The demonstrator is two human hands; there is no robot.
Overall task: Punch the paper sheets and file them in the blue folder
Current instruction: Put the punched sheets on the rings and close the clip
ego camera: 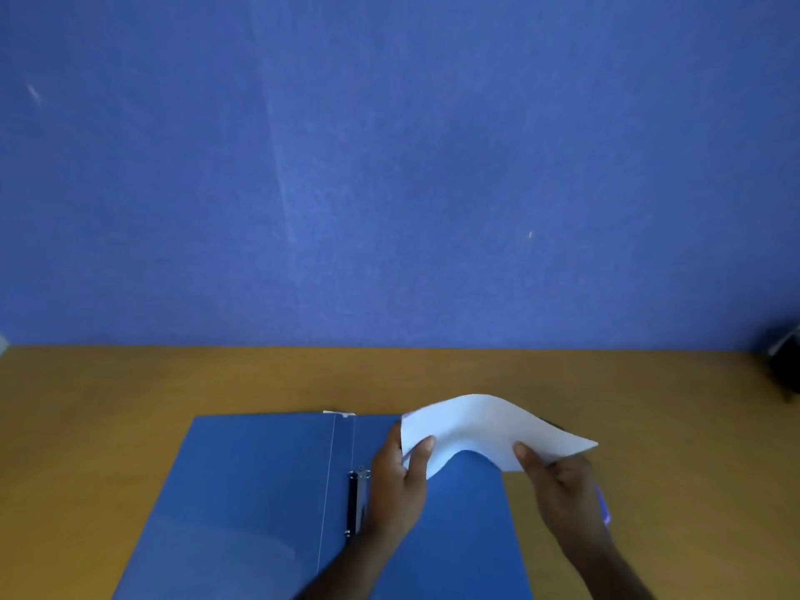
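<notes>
The blue folder lies open and flat on the wooden table, with its metal clip mechanism by the spine. Above the folder's right half, a white paper sheet hangs bowed in the air. My left hand pinches the sheet's left edge, thumb on top. My right hand pinches its right near corner. The sheet hides part of the folder's far right corner.
A dark object sits at the table's far right edge, against the blue wall. Something small and purple shows just behind my right hand. Bare wooden table stretches to the left of the folder and beyond it.
</notes>
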